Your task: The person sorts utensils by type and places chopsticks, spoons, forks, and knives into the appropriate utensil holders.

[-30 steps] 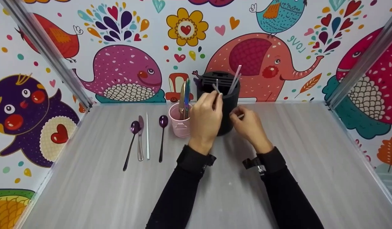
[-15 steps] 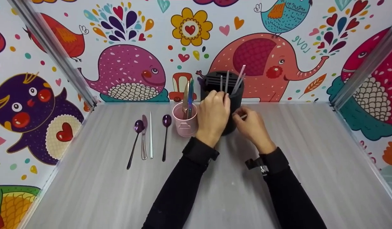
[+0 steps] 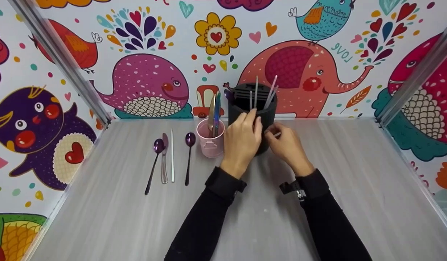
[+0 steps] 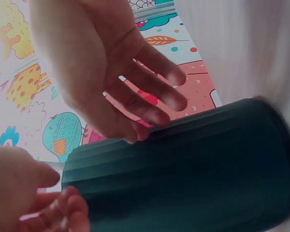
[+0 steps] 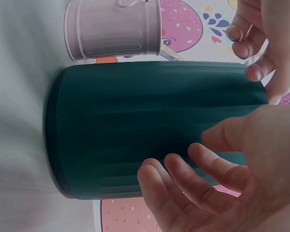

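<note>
A dark, ribbed upright cutlery holder (image 3: 241, 115) stands by the back wall; it looks green in the right wrist view. Several thin pale sticks (image 3: 273, 87) rise from it, their lower ends hidden, and a purple spoon bowl (image 3: 229, 95) shows at its left rim. My left hand (image 3: 241, 141) is at the front of the rim, fingertips beside the sticks, fingers loosely bent and gripping nothing visible. My right hand (image 3: 287, 143) is at the holder's right side. In the right wrist view, its relaxed, bent fingers (image 5: 208, 181) lie close against the ribbed wall.
Left of the holder stands a pink cup (image 3: 210, 145) with upright knives (image 3: 212, 114). Further left on the table lie two purple spoons (image 3: 190, 141) (image 3: 157, 146), a table knife (image 3: 164, 159) and a white chopstick (image 3: 172, 156). A patterned wall closes the back.
A tilted stick at my left fingers now stands upright in the holder. My left hand has come down a little and its fingers have let go. The right hand stays by the holder's side.
</note>
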A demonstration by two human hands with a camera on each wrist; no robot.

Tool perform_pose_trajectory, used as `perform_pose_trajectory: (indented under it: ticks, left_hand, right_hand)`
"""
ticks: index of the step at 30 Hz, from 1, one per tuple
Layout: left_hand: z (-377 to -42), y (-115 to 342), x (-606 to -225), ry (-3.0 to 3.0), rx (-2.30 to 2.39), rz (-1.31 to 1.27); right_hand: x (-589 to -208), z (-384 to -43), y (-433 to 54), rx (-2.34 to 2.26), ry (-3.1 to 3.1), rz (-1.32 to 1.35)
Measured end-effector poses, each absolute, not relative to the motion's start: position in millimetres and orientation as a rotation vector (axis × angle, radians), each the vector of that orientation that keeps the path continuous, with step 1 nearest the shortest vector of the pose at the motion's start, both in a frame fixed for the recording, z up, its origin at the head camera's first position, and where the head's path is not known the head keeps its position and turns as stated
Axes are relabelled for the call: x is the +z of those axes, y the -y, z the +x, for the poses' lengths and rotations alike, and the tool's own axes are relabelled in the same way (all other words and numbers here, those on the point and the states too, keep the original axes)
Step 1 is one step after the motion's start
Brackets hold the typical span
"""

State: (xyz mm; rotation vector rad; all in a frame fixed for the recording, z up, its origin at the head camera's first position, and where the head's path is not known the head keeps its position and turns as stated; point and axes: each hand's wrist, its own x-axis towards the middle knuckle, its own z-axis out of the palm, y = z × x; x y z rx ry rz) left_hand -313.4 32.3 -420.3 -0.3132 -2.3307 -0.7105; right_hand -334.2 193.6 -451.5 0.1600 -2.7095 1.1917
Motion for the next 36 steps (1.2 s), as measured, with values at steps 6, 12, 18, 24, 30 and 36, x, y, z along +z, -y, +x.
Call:
perform_pose_trajectory:
  ticks: [6,12,18,24,30,36]
  left_hand:
    - [-299.3,-20.1,-425.1,2.297,-0.809,-0.383]
    - [-291.2,-1.1,-420.6,2.34,-0.849,-0.403]
    - [-288.6,27.1,-411.7,2.339,-0.918,-0.344]
    - [-293.1,61.3,-405.6,2.436,-0.937,-0.156]
    - [-303.7,101.2,-420.0,2.581,-0.891,0.054]
    - [-317.5,145.3,-455.0,2.731,-0.781,0.322]
  right_hand:
    - [-452.1,-333.6,-196.2,1.209,2.715,0.167]
    - [-451.2,-333.4,-197.6,1.218,2.72,0.159]
    - [-452.4,-332.9,-197.3,1.265,2.724,0.16]
    - [-451.8,-332.7,-195.2,1.26,2.733,0.151]
    - [-451.1,-332.0,-194.5,1.259,2.747,0.147]
    - [-451.3,-331.2,-193.2,1.272,2.764,0.123]
